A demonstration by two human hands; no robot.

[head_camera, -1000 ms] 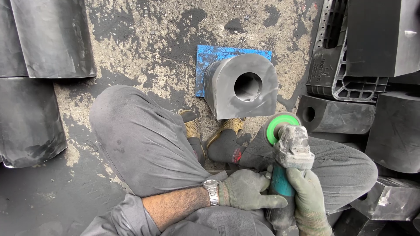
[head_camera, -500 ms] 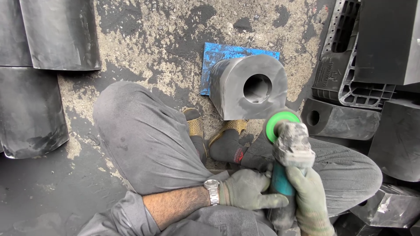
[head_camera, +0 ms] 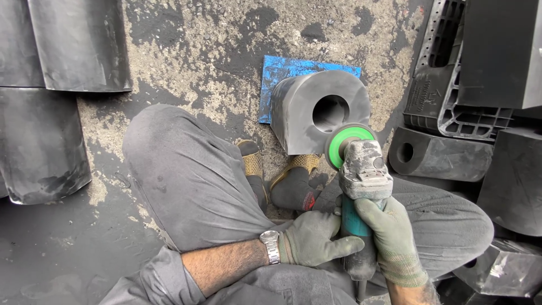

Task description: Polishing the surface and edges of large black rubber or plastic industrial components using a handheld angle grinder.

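An angle grinder [head_camera: 361, 186] is held upright between the knees, its green disc [head_camera: 345, 144] raised just in front of the lower edge of a grey block [head_camera: 313, 110]; whether disc and block touch cannot be told. The right hand [head_camera: 389, 237], gloved, is clamped around the grinder's teal body below the dusty head, while the left hand [head_camera: 313, 240], also gloved, is laid against the body from the side, its fingers [head_camera: 341, 245] stretched across rather than curled shut. The grinder's lower end is hidden between the hands and cut off at the bottom edge. The block, with 1 round bore, sits on a blue sheet [head_camera: 279, 85], most of which is covered by it. 2 sandalled feet [head_camera: 282, 175] are partly hidden under the knees. A wristwatch [head_camera: 271, 245] is worn on the left wrist. Dark blocks [head_camera: 440, 155] at the right are cut off by the frame.
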